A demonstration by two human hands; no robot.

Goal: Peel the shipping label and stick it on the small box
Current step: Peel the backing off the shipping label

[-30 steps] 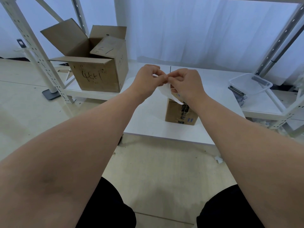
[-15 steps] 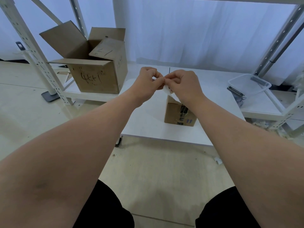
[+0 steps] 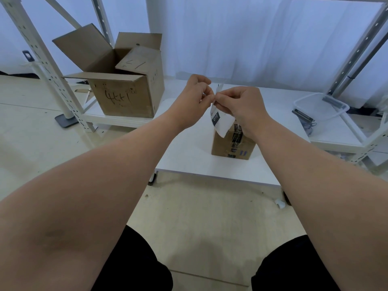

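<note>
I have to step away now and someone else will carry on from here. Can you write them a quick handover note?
Left hand: pinches the top corner of the shipping label.
Right hand: pinches the same corner, beside the left fingertips.
The label hangs in the air over the small box, which stands on the white table.
Done: label picked up, peel being started at the corner; whether the backing has come apart cannot be told.
Left: peel it off and stick it on the small box.

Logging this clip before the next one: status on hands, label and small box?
Left hand and right hand both pinching shipping label at its top, held over small box. Label not yet stuck. No obstruction seen.
</note>
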